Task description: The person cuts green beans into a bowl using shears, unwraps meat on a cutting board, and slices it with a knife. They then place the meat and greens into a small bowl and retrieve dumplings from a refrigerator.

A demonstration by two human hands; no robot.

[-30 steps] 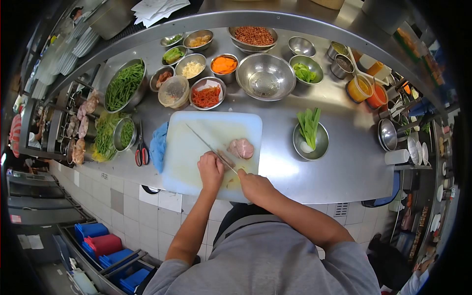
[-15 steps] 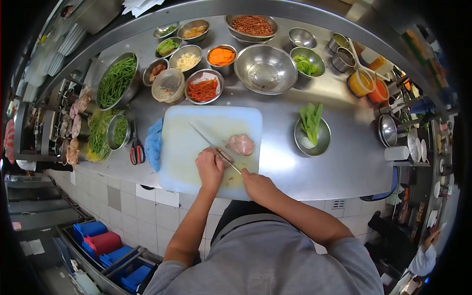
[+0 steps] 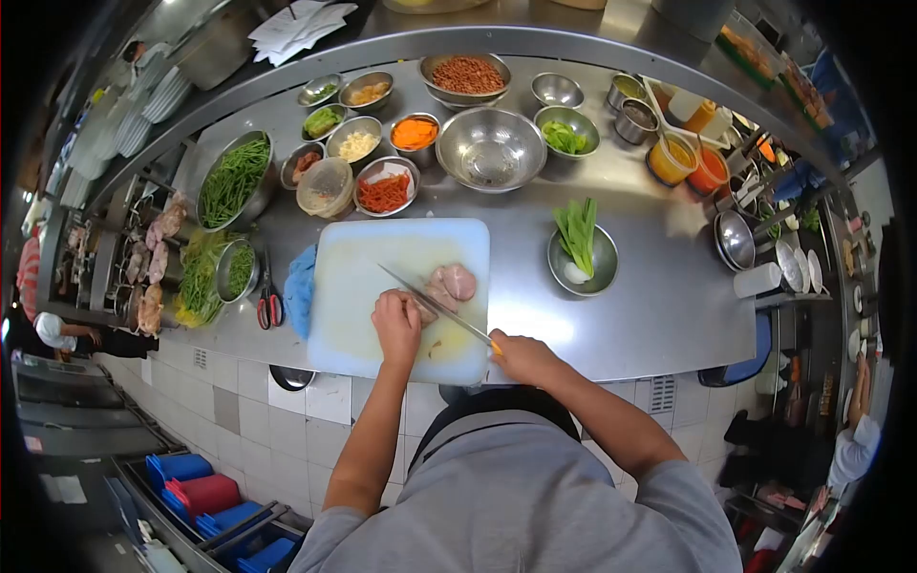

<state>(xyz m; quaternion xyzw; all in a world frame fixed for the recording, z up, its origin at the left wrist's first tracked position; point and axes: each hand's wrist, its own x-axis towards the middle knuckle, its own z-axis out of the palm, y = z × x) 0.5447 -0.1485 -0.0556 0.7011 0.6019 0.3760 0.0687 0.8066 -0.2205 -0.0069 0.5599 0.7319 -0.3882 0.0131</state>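
Observation:
On the white cutting board (image 3: 349, 286) lies pale raw meat (image 3: 459, 283), with a cut face showing. My right hand (image 3: 527, 359) is closed round the yellow handle of a long knife (image 3: 449, 314). Its blade slants up and left across the board, between the meat lump and my left hand (image 3: 395, 325). Curled fingers of my left hand press on a smaller piece of meat (image 3: 422, 309) beside the blade, partly hidden by them. Small scraps lie near the board's front right.
A blue cloth (image 3: 300, 291) and red-handled scissors (image 3: 269, 307) lie left of the board. Right of it stands a bowl (image 3: 607, 277) with leafy greens. Several bowls of cut vegetables and a large steel bowl (image 3: 491, 150) stand behind, under a shelf rail (image 3: 497, 40).
The knife has shifted beside the meat lump, its yellow handle now showing. My left hand stays by the blade on the smaller piece. The camera view has shifted slightly.

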